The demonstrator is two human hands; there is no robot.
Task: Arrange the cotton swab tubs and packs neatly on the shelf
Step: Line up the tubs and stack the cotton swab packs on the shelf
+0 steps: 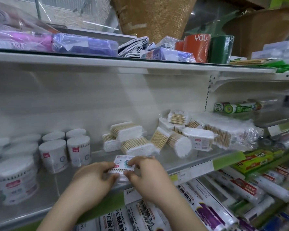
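Left hand [92,179] & right hand [148,177] pinch one swab pack [123,165] by its ends, prob. to square it w/ the shelf [187,161] front; tubs [53,154] stand lined up at left.

On the shelf [172,161], the tubs [53,154] stand at the left, in rows running from the front edge back toward the wall. To their right, the packs [173,137] lie heaped against the back wall, some on top of others. A single pack [123,165] sits at the front edge, before the heap, held between the left hand [92,177] and right hand [147,174]. Cups [197,47] stand on the upper shelf [90,61]; rolls [207,205] lie below.
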